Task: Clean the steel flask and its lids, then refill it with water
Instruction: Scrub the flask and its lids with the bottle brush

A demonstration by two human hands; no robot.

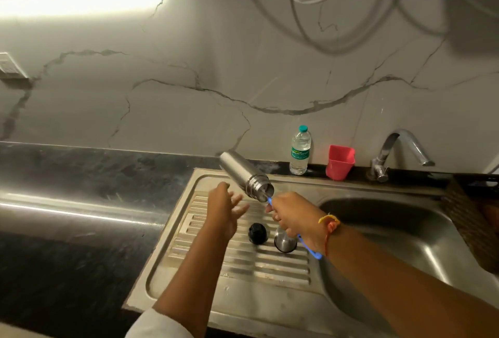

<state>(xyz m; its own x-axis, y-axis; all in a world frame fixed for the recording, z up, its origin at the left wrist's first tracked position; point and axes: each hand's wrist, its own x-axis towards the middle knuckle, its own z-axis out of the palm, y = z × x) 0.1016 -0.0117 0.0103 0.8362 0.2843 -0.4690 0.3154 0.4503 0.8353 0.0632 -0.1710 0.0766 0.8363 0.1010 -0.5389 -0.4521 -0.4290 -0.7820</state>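
Steel flask hangs tilted just above the centre of the frame, over the back edge of the ribbed drainboard, its base up to the left and its open mouth down to the right. A blue brush handle runs into that mouth; the right hand has its fingers curled round this handle, whose looped end shows below the wrist. The left hand sits just left of and below the flask, fingers spread and straight, holding nothing; whether a fingertip touches the flask I cannot tell. On the drainboard below the hands lie the black lid and, just right of it, the steel cup lid, partly hidden by the right hand. The sink basin fills the right of the frame. Along the marble wall behind it stand a plastic water bottle, a pink cup and the tap. A woven basket sits at the right edge, and the dark countertop spreads to the left
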